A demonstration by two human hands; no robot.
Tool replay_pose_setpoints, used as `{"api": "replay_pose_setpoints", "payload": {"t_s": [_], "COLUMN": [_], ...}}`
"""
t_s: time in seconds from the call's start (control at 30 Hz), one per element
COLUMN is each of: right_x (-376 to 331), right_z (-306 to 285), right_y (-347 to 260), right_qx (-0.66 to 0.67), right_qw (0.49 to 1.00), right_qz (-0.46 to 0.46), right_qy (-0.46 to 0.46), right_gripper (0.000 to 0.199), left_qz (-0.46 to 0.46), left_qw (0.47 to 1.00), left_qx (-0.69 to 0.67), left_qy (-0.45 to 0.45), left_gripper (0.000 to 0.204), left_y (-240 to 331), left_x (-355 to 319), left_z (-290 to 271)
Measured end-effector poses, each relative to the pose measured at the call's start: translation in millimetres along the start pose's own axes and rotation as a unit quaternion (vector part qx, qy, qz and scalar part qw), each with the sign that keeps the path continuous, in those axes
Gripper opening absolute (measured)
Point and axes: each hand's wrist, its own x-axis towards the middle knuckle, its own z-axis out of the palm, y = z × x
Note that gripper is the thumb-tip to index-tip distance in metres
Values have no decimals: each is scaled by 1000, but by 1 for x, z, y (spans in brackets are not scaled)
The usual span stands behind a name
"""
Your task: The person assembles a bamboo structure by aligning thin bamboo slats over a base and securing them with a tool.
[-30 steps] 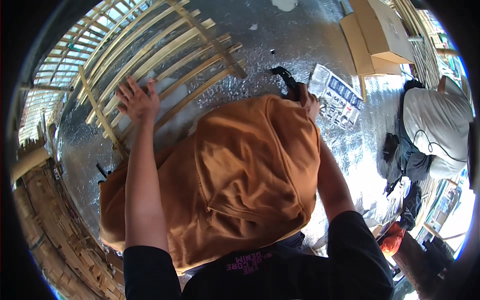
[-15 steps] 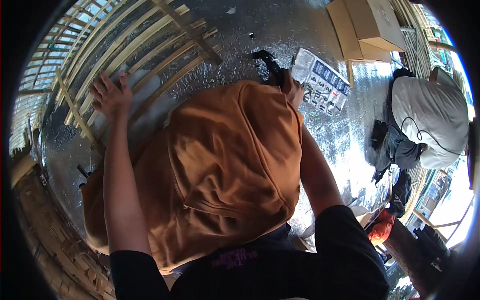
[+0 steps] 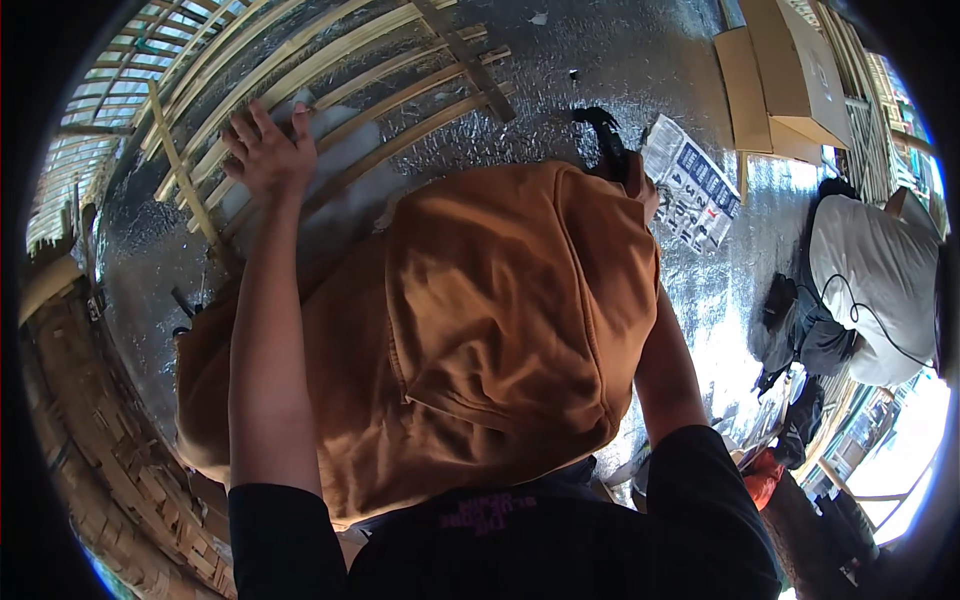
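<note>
My left hand [image 3: 268, 158] is open with its fingers spread, palm down over a frame of pale wooden slats [image 3: 425, 65]. It holds nothing; I cannot tell whether it touches the slats. A black hammer [image 3: 612, 145] is gripped in my right hand [image 3: 642, 188], its curved head pointing away from me. Much of that hand and the forearm behind it is hidden by a brown cloth garment [image 3: 490, 310] bunched across my lap. Just right of the hammer, a printed sheet [image 3: 690, 183] lies on the shiny silver floor covering [image 3: 560, 50].
A cardboard box [image 3: 785, 85] stands at the far right. Nearer on that side is a person in a light shirt [image 3: 870, 275], bent over. Stacked split bamboo [image 3: 120, 430] lines the left, with a bamboo lattice [image 3: 110, 110] beyond it.
My view has turned slightly, so the surroundings sit farther right in the picture. My left hand has shifted a little forward along the slats. The hammer stays in my right hand.
</note>
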Motion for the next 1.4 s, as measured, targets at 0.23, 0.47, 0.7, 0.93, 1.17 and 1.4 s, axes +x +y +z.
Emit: {"api": "replay_pose_setpoints", "payload": {"t_s": [0.23,0.47,0.7,0.93,1.17,1.4], "right_x": [4,11,48,111,113,89], "right_z": [-6,-6,-48,-95,-43,-54], "right_y": [-8,-9,-22,-105,-92,-105], "right_qx": [15,46,44,106,-7,112], "right_qw": [1000,998,993,973,903,955], "right_qz": [1,6,-27,-192,-234,-130], "right_qy": [-11,-45,-103,-64,-359,-244], "right_gripper": [25,24,21,25,31,28], "left_qz": [-3,-13,1,-3,-10,10], "left_qw": [1000,999,1000,1000,999,1000], "left_qx": [-4,-13,-14,6,-28,-1], "left_qy": [18,-30,16,-1,24,17], "left_gripper": [83,83,84,84,84,83], "left_y": [-3,0,-2,-3,0,0], "left_x": [3,-3,0,-2,1,0], "left_z": [-4,-12,-6,-5,4,1]}}
